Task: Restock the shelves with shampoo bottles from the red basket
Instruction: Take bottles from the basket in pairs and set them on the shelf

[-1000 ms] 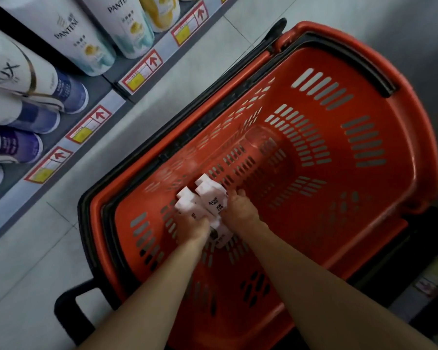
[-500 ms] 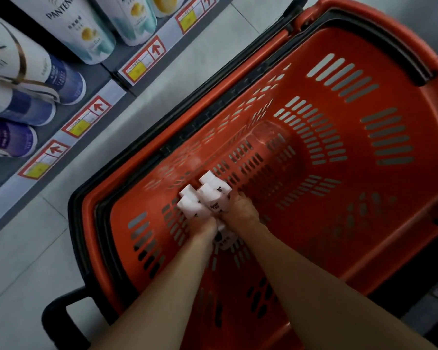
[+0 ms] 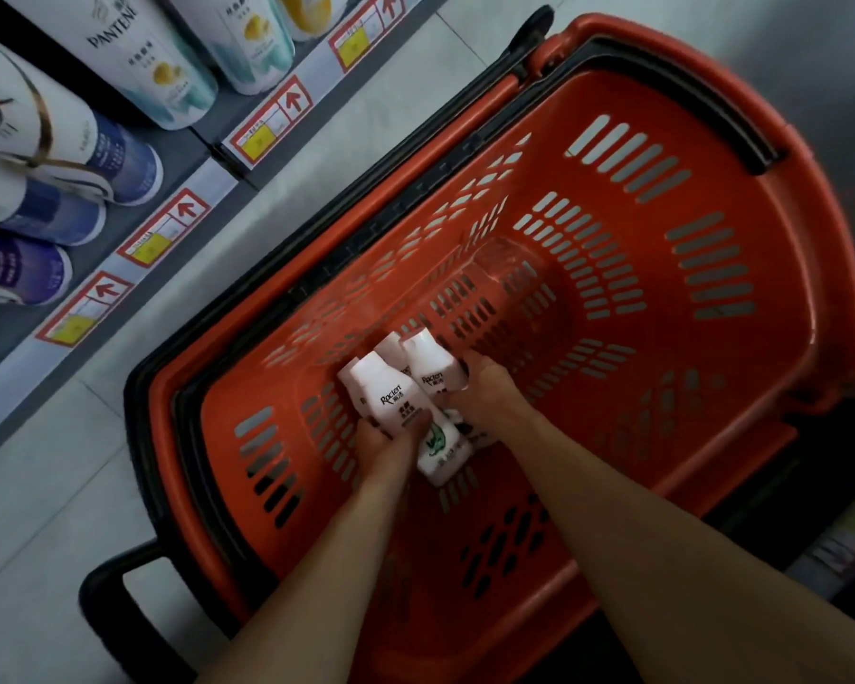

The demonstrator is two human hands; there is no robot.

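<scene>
PANTENE on shelf bottle; Raclen on white bottles (small print unreadable).

We stretch both bare forearms forward and down, side by side, wrists close together. Our left hand curls around a white bottle, thumb laid across its front. Our right hand, knuckles up, wraps its fingers about a second white bottle.
</scene>
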